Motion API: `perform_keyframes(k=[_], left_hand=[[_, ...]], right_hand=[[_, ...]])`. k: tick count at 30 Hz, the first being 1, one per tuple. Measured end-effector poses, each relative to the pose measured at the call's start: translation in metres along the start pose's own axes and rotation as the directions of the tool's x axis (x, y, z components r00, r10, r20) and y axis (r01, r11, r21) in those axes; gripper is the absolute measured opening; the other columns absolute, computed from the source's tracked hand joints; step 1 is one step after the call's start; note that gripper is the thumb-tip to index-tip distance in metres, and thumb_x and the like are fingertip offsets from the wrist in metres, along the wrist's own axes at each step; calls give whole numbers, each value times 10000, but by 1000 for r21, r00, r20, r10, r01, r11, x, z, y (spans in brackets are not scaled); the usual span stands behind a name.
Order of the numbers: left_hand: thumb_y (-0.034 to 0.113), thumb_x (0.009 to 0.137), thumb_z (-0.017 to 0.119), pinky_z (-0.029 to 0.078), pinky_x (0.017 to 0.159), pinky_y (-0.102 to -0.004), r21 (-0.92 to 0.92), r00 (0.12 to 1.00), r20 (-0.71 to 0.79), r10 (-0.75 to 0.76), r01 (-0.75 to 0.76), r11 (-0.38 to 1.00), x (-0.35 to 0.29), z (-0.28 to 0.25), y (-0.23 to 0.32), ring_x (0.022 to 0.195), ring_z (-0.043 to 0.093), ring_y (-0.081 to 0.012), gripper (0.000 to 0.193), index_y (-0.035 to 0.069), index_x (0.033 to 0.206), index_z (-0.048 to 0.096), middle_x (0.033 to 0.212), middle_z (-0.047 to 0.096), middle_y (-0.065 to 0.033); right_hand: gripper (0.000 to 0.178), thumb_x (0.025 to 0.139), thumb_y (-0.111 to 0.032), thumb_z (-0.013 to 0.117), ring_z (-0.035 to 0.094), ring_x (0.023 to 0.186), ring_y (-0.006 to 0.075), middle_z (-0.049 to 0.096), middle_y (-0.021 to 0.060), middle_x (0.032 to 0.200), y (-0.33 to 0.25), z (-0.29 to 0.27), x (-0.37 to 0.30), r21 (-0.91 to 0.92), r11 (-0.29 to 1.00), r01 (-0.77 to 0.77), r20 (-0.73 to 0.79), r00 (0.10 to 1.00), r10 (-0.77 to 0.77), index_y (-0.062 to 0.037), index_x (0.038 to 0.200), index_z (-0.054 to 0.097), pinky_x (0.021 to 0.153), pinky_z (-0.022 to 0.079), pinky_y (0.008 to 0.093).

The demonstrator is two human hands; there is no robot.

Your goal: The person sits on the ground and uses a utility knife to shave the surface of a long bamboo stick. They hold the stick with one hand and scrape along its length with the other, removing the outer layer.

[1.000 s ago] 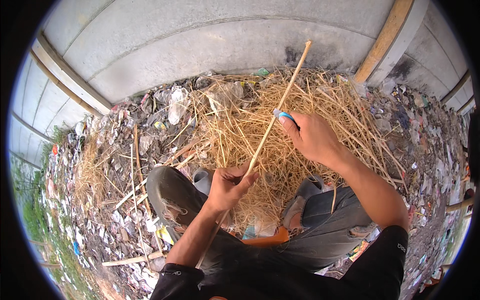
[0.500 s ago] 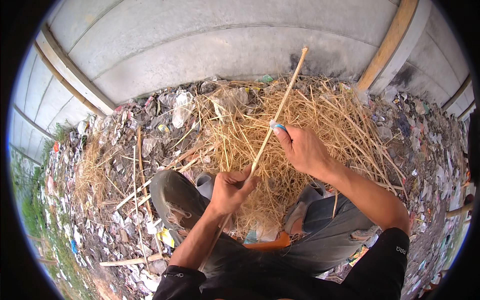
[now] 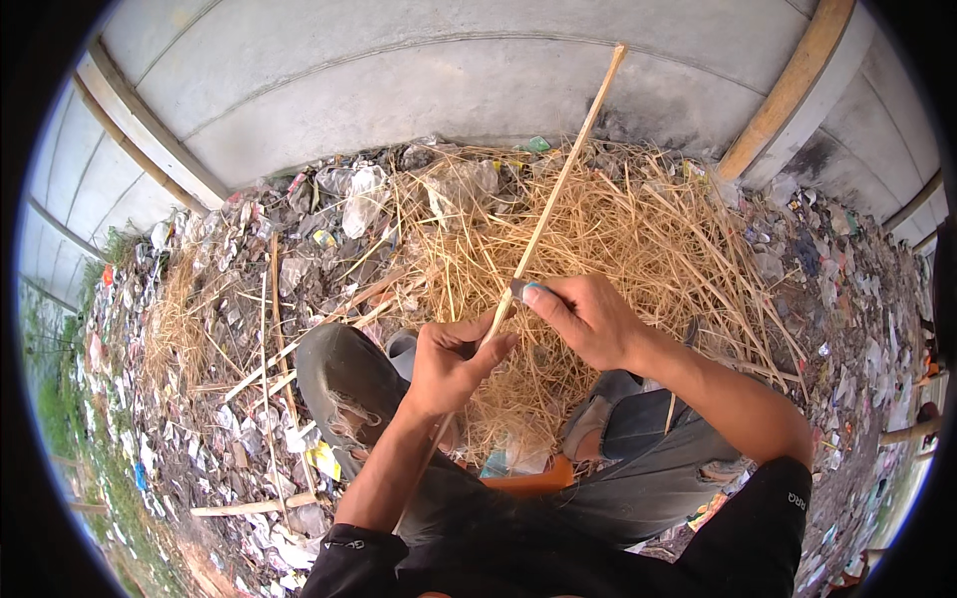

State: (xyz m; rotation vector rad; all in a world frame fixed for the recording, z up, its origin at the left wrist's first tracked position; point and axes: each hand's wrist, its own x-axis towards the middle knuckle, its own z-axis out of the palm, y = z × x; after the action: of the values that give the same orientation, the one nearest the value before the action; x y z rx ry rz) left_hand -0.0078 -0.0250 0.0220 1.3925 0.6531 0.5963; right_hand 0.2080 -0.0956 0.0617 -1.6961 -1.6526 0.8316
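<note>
A long, pale bamboo strip (image 3: 564, 189) slants across the middle, its far end up against the wall and its lower part running back under my left forearm. My left hand (image 3: 451, 364) is closed round the strip, thumb and fingers pinching it. Just beyond, my right hand (image 3: 588, 314) is closed on a small dark blade (image 3: 517, 289), which touches the strip close to the left fingers. Something blue covers the tip of the right thumb. Most of what the right hand grips is hidden in the palm. A heap of straw-coloured shavings (image 3: 638, 234) lies beneath both hands.
A grey concrete wall (image 3: 399, 90) with posts rises ahead. Littered ground (image 3: 199, 429) with plastic scraps surrounds my bent knees. Several bamboo strips (image 3: 267, 389) lie at left. An orange object (image 3: 533, 483) sits between my legs, and greenery (image 3: 60, 389) grows at far left.
My right hand has come down along the strip toward my left hand. The strip's far end now reaches higher against the wall. The left hand keeps its hold in nearly the same place.
</note>
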Motion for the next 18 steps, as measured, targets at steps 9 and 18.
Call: perform_keyframes(k=[9, 18], left_hand=[[151, 970, 710, 329, 510, -214, -102, 982, 179, -52, 72, 992, -4, 3, 4, 584, 412, -2, 323, -11, 1250, 696, 684, 542, 83], [112, 953, 709, 501, 960, -319, 53, 925, 378, -47, 29, 998, -12, -9, -8, 732, 651, -49, 259, -11, 727, 734, 525, 570, 21]], right_hand=[[348, 909, -378, 761, 406, 534, 52, 441, -69, 563, -5, -16, -5, 215, 976, 39, -296, 955, 28, -48, 826, 688, 497, 298, 276], [306, 912, -272, 776, 394, 436, 42, 453, -57, 511, 20, -51, 3, 364, 931, 22, -441, 885, 152, -39, 747, 666, 423, 281, 260]])
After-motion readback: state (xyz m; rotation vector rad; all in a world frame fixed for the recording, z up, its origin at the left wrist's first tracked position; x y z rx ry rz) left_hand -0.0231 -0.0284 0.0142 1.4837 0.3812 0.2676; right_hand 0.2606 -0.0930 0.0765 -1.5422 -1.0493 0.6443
